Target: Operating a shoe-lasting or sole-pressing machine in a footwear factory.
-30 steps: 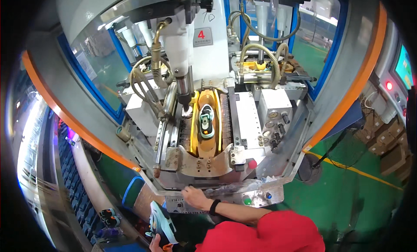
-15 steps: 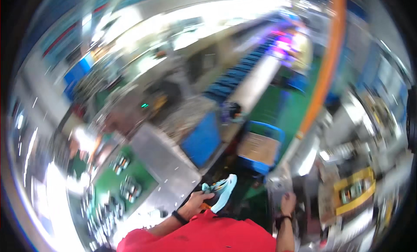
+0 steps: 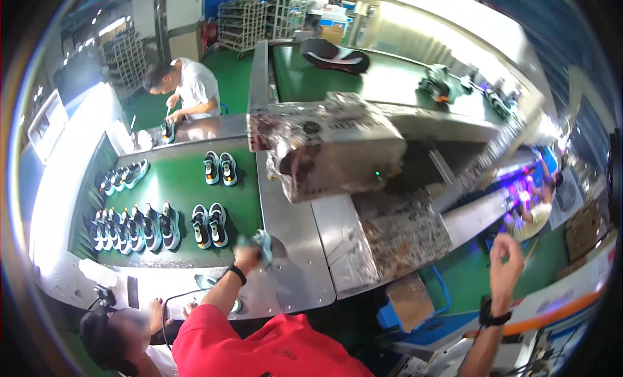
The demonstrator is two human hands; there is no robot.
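Observation:
My left hand (image 3: 246,255) is closed on a shoe with a pale blue sole (image 3: 263,246), partly blurred by motion. It is over the metal ledge (image 3: 285,273) beside the green conveyor belt (image 3: 188,177). A pair of black and white shoes (image 3: 209,226) stands on the belt just beyond that hand, with another pair (image 3: 220,168) farther back. Off to the right, well away from the belt, my right hand (image 3: 505,263) is raised with its fingers curled in and nothing visible in them.
Several shoes (image 3: 135,227) line the belt's left part. A co-worker in a dark cap (image 3: 107,338) sits close at my left; another in white (image 3: 195,88) handles a shoe across the belt. A plastic-wrapped machine (image 3: 337,153) stands ahead. A blue cart (image 3: 409,305) is at the right.
My view has swung left toward the green belt. The left hand has carried the shoe from before my body to the metal ledge. My right hand has come up, away from the bench at my right.

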